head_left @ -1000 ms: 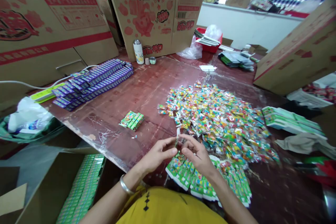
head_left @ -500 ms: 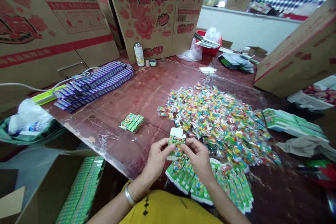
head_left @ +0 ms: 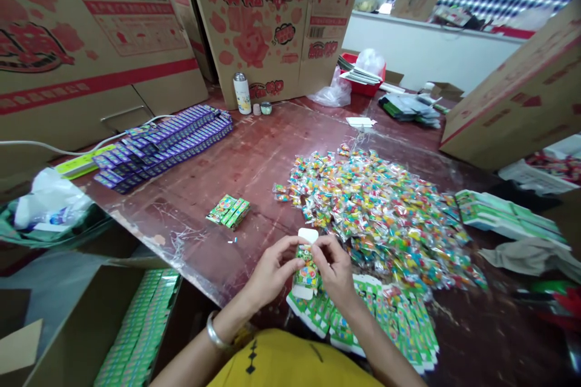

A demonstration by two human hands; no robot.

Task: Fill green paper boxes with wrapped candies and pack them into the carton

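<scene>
Between my hands is a small green candy box (head_left: pixel 307 272) with white flaps standing out at its top and bottom. My left hand (head_left: pixel 278 266) pinches its left side, wearing a silver bangle at the wrist. At the upper right edge, near the top flap, the fingers of my right hand (head_left: pixel 334 266) close on the box. Below lies a fanned row of flat green cartons (head_left: pixel 394 320). Just beyond my right hand spreads a heap of small clear candy packets (head_left: pixel 376 205). A few filled-looking green boxes (head_left: pixel 228 211) lie together to the left.
Purple boxes (head_left: pixel 167 145) stand in long rows at the back left. An open carton (head_left: pixel 77 320) at lower left holds rows of green boxes. A white flask (head_left: pixel 242 94) stands before a large cardboard box (head_left: pixel 258 24). More green cartons (head_left: pixel 508 216) lie stacked at right.
The box in my hands has tilted and sits slightly lower, showing its bottom flap more. My right fingers have moved up to the top flap.
</scene>
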